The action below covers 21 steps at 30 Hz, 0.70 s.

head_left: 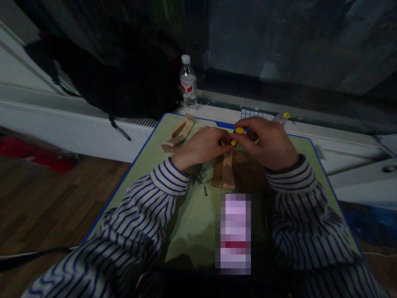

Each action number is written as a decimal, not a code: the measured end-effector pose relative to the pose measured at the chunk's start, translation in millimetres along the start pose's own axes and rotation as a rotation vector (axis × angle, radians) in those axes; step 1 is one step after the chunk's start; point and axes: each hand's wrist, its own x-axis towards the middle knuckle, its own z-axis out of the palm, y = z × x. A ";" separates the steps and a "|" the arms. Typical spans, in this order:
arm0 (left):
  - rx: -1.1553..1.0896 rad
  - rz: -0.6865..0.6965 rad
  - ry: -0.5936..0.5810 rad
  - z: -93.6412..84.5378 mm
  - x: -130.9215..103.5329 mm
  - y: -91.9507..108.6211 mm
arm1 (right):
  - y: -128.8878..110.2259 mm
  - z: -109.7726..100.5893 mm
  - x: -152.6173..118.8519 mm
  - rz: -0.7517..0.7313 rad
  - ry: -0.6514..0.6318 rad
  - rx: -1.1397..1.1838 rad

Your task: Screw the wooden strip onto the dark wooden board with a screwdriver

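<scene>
My right hand [262, 140] is closed, thumb and fingers pinching a small yellow-and-dark tool handle [240, 130]; its tip is hidden. Against it, from the other side, my left hand [206, 142] has thumb and forefinger pressed together, and what sits between them is mostly covered. Below both hands, a narrow strip of light wood [228, 174] with holes lies on a dark brown wooden board [248, 169]. Several screws [198, 178] lie beside the board, with one separate screw [205, 191] closer to me.
More shaped wooden pieces [181, 132] lie at the table's far left. The green tabletop [192, 231] has a blue edge and bears a pixelated rectangle [235, 231]. Behind it stand a water bottle [188, 85] and a black bag [124, 82]. A yellow-tipped clear item [283, 117] is at the back right.
</scene>
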 end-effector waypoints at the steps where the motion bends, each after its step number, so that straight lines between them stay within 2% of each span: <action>1: -0.001 -0.001 0.000 0.1 0.0 0.1 | -0.2 0.2 -0.3 0.004 -0.002 0.007; 21: -0.014 0.059 -0.011 1.2 0.2 -1.3 | -2.3 0.1 -2.0 0.003 -0.025 0.053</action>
